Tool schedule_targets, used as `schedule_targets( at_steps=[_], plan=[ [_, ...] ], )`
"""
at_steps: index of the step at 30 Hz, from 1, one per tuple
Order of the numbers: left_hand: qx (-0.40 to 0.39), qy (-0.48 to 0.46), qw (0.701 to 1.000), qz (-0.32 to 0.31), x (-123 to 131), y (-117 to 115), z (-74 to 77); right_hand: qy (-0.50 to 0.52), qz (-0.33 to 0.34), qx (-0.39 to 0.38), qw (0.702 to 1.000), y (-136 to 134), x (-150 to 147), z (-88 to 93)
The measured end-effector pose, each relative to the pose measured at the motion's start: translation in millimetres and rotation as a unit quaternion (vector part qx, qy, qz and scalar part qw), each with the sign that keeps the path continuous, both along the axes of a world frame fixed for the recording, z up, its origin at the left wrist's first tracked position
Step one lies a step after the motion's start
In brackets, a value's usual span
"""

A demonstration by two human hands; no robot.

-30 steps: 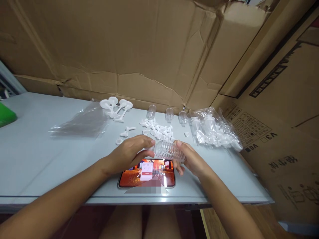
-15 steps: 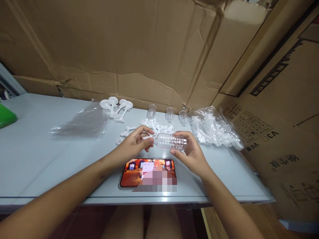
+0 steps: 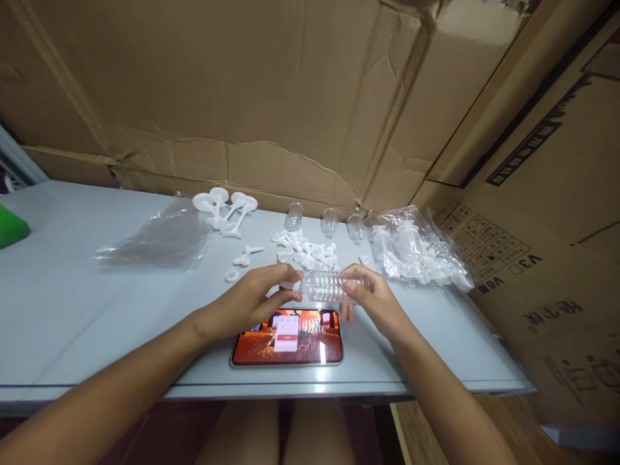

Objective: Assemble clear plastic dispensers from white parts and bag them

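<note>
A clear ribbed plastic tube point(image 3: 324, 286) lies sideways between my hands, above the far edge of a phone point(image 3: 310, 349). My right hand point(image 3: 368, 294) is wrapped round the tube's right end. At its left end, my left hand point(image 3: 271, 290) pinches a small white plastic cap point(image 3: 289, 285), which touches or sits against the tube's mouth; the fingers partly cover it. Just beyond the hands lies a pile of small white plastic parts point(image 3: 310, 252). A white ring-shaped piece point(image 3: 231, 275) and a few small white pieces point(image 3: 248, 254) rest left of the pile.
Three clear ribbed cups point(image 3: 329, 221) stand along the cardboard point(image 3: 271, 97) at the back. White plungers point(image 3: 232, 210) lie beside a flat clear bag point(image 3: 155, 239) on the left. A filled plastic bag point(image 3: 416, 252) sits at the right, near a printed carton point(image 3: 547, 258). Something green point(image 3: 12, 226) is far left.
Both hands and the tube have come slightly lower, nearer the phone. The left fingers have closed over the white cap at the tube's end, and the right fingers have shifted along the tube.
</note>
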State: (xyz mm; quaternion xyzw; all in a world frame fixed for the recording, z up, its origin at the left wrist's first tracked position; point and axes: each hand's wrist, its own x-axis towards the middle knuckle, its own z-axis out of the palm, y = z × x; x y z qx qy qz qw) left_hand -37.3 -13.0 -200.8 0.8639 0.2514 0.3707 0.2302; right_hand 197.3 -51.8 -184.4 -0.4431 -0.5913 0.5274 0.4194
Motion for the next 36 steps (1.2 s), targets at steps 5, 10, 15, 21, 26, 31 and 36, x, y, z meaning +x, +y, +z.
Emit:
schedule_targets(
  at_steps=[5,10,15,21,26,31,36],
  plan=[
    [0.093,-0.013,0.995,-0.036,3,-2,-4.2,0.047,0.036,-0.117,0.991,1,-1,-1.0],
    [-0.104,-0.098,0.990,0.014,7,-2,-2.0,0.048,0.005,-0.003,0.999,0,-2,1.2],
    [-0.346,-0.123,0.930,-0.027,11,-1,7.8,-0.030,-0.028,0.164,0.986,-2,-1,-1.4],
    [-0.258,-0.082,0.962,0.026,7,1,1.5,-0.075,-0.040,0.200,0.976,-1,0,-5.6],
    [-0.027,0.009,0.999,0.035,1,0,-0.7,-0.029,-0.018,0.039,0.999,-2,-1,-1.3],
    [0.116,-0.006,0.993,-0.027,5,-1,-5.4,0.032,0.016,-0.071,0.997,0,-2,-4.8],
    [-0.101,-0.068,0.993,0.006,8,-5,-3.2,0.015,-0.025,0.050,0.998,0,-1,-2.0]
  ],
)
